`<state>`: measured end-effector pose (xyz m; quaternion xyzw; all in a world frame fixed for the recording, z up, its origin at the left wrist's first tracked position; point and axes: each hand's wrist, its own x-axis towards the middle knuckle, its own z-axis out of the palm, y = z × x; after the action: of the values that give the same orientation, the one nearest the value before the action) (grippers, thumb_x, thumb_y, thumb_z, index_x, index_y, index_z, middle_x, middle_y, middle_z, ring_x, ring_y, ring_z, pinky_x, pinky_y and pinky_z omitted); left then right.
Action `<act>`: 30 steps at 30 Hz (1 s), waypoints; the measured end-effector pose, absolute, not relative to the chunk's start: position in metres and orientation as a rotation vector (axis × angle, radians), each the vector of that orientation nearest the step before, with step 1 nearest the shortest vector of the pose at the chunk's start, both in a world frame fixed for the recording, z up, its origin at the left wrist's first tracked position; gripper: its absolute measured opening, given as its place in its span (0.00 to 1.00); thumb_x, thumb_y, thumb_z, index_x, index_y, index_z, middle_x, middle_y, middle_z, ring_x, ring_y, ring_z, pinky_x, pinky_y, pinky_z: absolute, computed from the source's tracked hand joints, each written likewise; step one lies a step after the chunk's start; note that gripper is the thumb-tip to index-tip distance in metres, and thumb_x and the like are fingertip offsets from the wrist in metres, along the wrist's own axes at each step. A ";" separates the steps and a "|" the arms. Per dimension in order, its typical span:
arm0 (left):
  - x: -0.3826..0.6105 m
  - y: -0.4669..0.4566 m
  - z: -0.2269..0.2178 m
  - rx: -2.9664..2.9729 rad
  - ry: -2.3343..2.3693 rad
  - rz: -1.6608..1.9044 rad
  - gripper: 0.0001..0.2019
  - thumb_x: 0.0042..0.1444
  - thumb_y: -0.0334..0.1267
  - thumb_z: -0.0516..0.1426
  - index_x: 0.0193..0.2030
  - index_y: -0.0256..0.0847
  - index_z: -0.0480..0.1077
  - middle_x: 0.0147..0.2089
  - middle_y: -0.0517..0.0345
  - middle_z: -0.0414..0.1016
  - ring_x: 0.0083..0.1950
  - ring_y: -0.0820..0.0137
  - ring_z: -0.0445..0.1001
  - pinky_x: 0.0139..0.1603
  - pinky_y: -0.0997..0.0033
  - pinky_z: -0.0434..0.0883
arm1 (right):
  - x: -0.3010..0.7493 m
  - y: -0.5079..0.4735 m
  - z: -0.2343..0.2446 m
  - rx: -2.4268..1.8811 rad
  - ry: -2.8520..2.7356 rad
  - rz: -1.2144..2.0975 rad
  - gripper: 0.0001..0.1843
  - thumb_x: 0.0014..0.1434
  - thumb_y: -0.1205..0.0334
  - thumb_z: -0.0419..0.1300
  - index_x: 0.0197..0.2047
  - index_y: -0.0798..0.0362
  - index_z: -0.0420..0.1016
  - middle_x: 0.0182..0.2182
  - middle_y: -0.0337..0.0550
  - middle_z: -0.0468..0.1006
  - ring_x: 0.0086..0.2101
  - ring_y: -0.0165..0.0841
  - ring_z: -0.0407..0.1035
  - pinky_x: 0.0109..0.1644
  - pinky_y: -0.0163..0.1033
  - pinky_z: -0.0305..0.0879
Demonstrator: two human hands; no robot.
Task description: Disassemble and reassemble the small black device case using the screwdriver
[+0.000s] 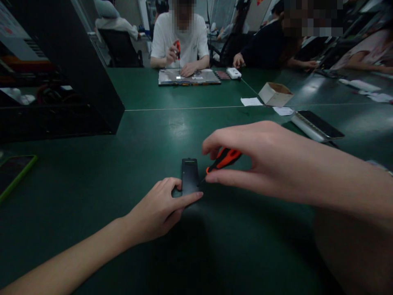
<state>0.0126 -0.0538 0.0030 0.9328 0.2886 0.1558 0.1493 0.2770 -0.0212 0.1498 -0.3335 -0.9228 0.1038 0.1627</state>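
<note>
A small flat black rectangular device (189, 174) lies on the green table (172, 131) in front of me. My left hand (159, 211) pinches its near end, thumb and forefinger closed on its lower edge. My right hand (260, 159) is closed round an orange and black screwdriver (224, 159). The screwdriver's tip points down and left at the device's right edge.
A big black case (61, 69) stands at the left. A phone in a green cover (14, 172) lies at the far left edge. A cardboard box (274, 94), paper slips and another phone (319, 125) lie at the right. Across the table a person works with a screwdriver on a flat panel (188, 77).
</note>
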 end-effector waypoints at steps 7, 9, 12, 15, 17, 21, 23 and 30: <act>0.004 -0.053 0.001 2.590 0.874 0.487 0.26 0.67 0.32 0.55 0.70 0.44 0.57 0.60 0.44 0.69 0.57 0.57 0.70 0.57 0.53 0.73 | 0.277 -0.022 0.145 -0.998 -2.529 0.201 0.23 0.62 0.61 0.64 0.60 0.48 0.69 0.38 0.41 0.81 0.35 0.38 0.75 0.36 0.37 0.63; 0.003 -0.052 0.002 2.636 0.839 0.506 0.25 0.67 0.31 0.54 0.69 0.45 0.60 0.58 0.45 0.69 0.56 0.57 0.71 0.55 0.54 0.73 | 0.279 -0.026 0.149 -0.937 -2.596 0.291 0.23 0.61 0.65 0.62 0.60 0.48 0.69 0.41 0.42 0.81 0.37 0.37 0.76 0.37 0.37 0.65; 0.003 -0.052 0.005 2.701 0.786 0.478 0.26 0.67 0.30 0.53 0.71 0.48 0.61 0.56 0.46 0.68 0.54 0.57 0.70 0.52 0.55 0.73 | 0.279 -0.028 0.152 -0.891 -2.666 0.337 0.14 0.62 0.64 0.63 0.52 0.47 0.73 0.42 0.41 0.82 0.38 0.36 0.76 0.38 0.37 0.65; 0.002 -0.050 0.008 2.726 0.769 0.446 0.27 0.67 0.29 0.52 0.71 0.49 0.62 0.55 0.46 0.67 0.52 0.59 0.70 0.50 0.56 0.72 | 0.276 -0.027 0.148 -1.023 -2.606 0.197 0.09 0.64 0.56 0.64 0.47 0.49 0.74 0.33 0.39 0.80 0.31 0.35 0.73 0.33 0.37 0.60; 0.002 -0.049 0.009 2.741 0.764 0.443 0.27 0.67 0.28 0.51 0.71 0.50 0.63 0.53 0.47 0.68 0.50 0.59 0.70 0.49 0.58 0.72 | 0.275 -0.025 0.146 -1.101 -2.552 0.114 0.08 0.66 0.56 0.62 0.45 0.49 0.75 0.29 0.39 0.78 0.28 0.34 0.71 0.32 0.37 0.57; 0.002 -0.047 0.009 2.745 0.756 0.463 0.27 0.66 0.28 0.51 0.71 0.50 0.64 0.51 0.48 0.69 0.49 0.60 0.70 0.49 0.59 0.72 | 0.277 -0.024 0.148 -0.960 -2.611 0.232 0.12 0.64 0.64 0.59 0.51 0.49 0.73 0.39 0.41 0.81 0.35 0.35 0.74 0.37 0.37 0.63; 0.002 -0.047 0.009 2.737 0.754 0.470 0.27 0.66 0.28 0.50 0.70 0.50 0.65 0.51 0.48 0.69 0.49 0.60 0.70 0.49 0.59 0.72 | 0.278 -0.025 0.150 -0.890 -2.656 0.310 0.14 0.63 0.67 0.59 0.52 0.49 0.71 0.42 0.42 0.81 0.38 0.36 0.74 0.39 0.38 0.64; 0.003 -0.047 0.011 2.715 0.762 0.472 0.27 0.67 0.27 0.50 0.70 0.51 0.65 0.51 0.49 0.69 0.49 0.60 0.70 0.50 0.59 0.71 | 0.274 -0.027 0.148 -1.118 -2.586 0.081 0.07 0.67 0.57 0.60 0.44 0.50 0.75 0.29 0.40 0.79 0.28 0.33 0.71 0.31 0.36 0.56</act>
<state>0.0026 -0.0472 0.0109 0.9401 0.2639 0.1636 0.1406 0.2744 -0.0267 0.1485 -0.3914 -0.9056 0.0282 0.1610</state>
